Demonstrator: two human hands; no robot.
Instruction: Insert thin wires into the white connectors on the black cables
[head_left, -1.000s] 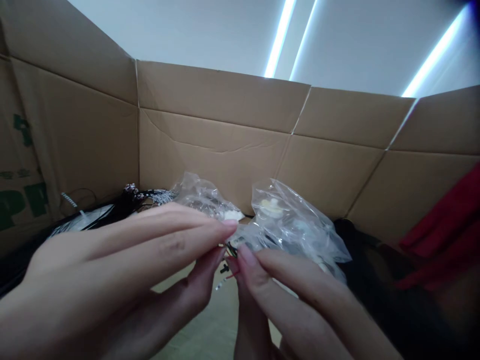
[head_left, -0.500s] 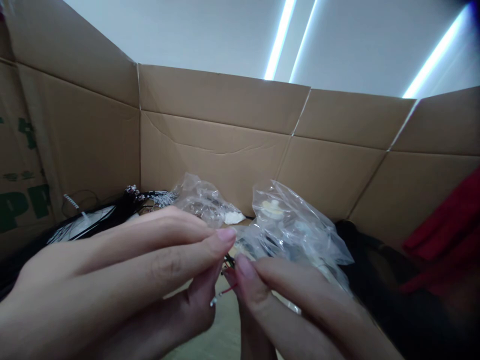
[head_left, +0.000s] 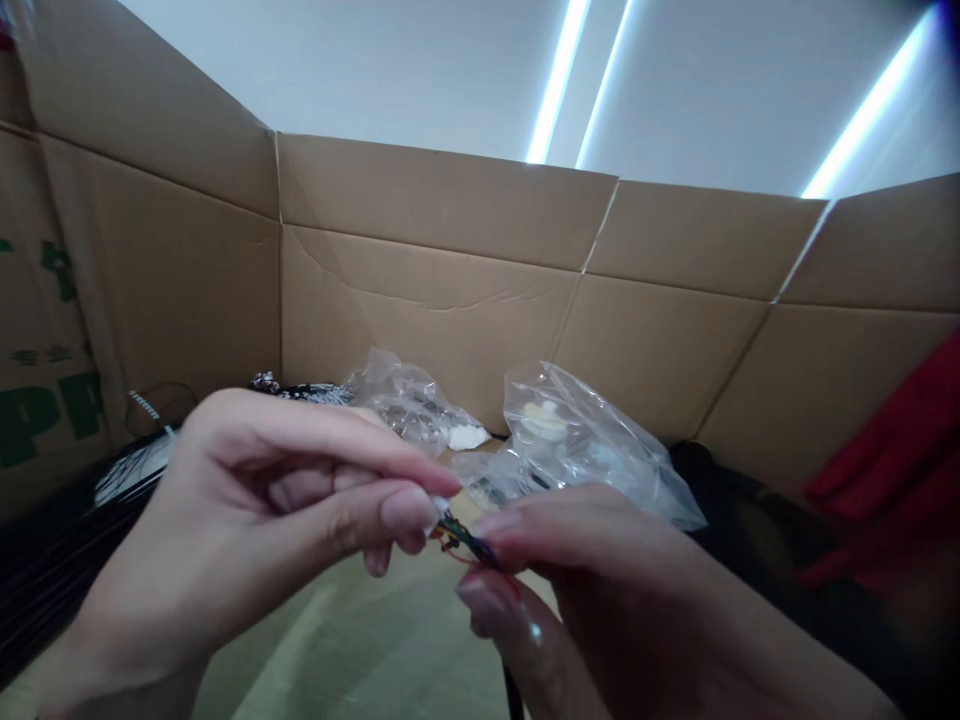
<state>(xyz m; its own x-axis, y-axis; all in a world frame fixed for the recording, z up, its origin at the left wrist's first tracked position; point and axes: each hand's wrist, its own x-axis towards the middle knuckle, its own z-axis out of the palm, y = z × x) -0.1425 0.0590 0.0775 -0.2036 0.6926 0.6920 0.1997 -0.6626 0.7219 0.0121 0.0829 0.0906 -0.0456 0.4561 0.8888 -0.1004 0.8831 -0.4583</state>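
Thumb and forefinger of my left hand (head_left: 255,530) pinch a small white connector (head_left: 440,505), mostly covered by the fingertips. Thin coloured wires (head_left: 463,540), among them green, dark and orange-red ones, run from it to my right hand (head_left: 615,590). That hand is closed on the wire bundle between thumb and forefinger. One orange-red strand loops below the rest. A black cable (head_left: 513,692) hangs down under my right hand. Both hands are held in front of me above the work surface (head_left: 360,640), the fingertips close together.
Cardboard walls (head_left: 420,260) enclose the surface at the back and left. Clear plastic bags (head_left: 592,450) with parts lie behind my hands. Bundles of black cables (head_left: 52,600) lie at the left. A red cloth (head_left: 892,460) and dark material are on the right.
My left hand has turned and shifted so that its pinch now shows on a white connector. My right hand has rotated, its thumb lower. The loose red wire end is no longer visible.
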